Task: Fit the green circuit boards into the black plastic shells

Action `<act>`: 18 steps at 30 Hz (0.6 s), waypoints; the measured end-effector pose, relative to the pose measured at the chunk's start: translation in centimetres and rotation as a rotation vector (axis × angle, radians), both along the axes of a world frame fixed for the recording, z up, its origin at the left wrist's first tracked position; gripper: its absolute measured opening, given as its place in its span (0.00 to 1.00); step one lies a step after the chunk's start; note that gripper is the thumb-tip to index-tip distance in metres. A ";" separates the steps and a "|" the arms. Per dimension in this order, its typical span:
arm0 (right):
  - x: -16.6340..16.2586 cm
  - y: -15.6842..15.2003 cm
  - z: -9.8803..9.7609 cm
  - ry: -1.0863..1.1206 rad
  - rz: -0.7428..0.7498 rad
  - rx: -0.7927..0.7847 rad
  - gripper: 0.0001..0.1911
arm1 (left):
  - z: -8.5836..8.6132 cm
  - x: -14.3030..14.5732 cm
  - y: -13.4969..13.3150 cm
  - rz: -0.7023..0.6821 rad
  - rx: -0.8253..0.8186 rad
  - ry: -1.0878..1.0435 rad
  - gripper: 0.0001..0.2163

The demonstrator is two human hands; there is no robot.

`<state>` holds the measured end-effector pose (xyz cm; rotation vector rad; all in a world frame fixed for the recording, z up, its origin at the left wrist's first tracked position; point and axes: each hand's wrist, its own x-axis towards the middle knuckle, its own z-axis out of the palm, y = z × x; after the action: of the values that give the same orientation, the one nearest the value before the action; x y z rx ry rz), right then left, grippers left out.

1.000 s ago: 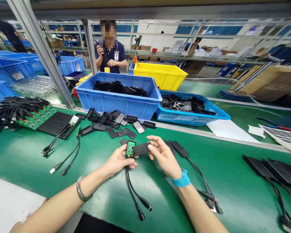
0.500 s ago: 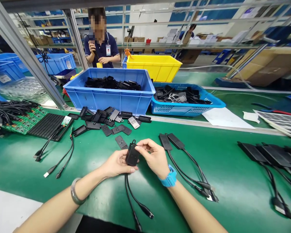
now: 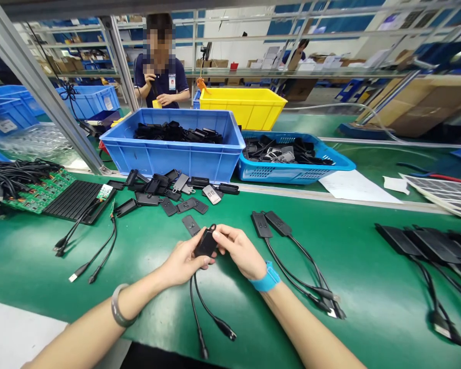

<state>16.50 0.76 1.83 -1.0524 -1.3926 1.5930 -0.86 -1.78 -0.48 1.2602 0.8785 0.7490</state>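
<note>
Black casing: you're pinching it between left hand and right hand, long axis tilting up-right, loop end pointing away, cables trailing toward you.

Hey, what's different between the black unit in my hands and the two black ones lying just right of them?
The held unit is up off the mat, pinched between the left hand and right hand; the two units lie flat, untouched. The held unit's cables run toward the person; the two units' cables trail off to the right. All are black cases with cables attached.
</note>
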 end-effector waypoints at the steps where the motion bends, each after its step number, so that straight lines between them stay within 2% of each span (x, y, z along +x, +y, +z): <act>1: 0.0 0.0 0.0 -0.009 -0.013 0.011 0.21 | 0.0 0.0 -0.1 0.002 0.005 0.018 0.34; 8: -0.7 -0.2 -0.4 -0.118 -0.121 0.085 0.20 | 0.3 0.8 -0.5 0.053 -0.061 -0.002 0.30; 11: -1.3 -0.7 -0.7 -0.370 -0.185 0.307 0.19 | -0.1 1.0 -0.2 0.087 -0.117 -0.162 0.32; 14: -1.8 -1.4 -1.1 -0.687 -0.179 0.618 0.31 | -0.4 0.8 0.1 0.025 -0.161 -0.349 0.43; 16: -1.7 -1.5 -1.4 -0.831 -0.129 0.749 0.32 | -0.6 0.5 0.4 -0.048 -0.164 -0.354 0.48; 18: -0.9 -1.2 -1.5 -0.986 -0.114 0.818 0.29 | -0.6 0.0 0.8 -0.048 -0.099 -0.234 0.48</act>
<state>15.58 -0.41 0.30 -1.3679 -2.2589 0.2231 -0.88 -1.03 -1.10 1.0778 0.6844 0.7867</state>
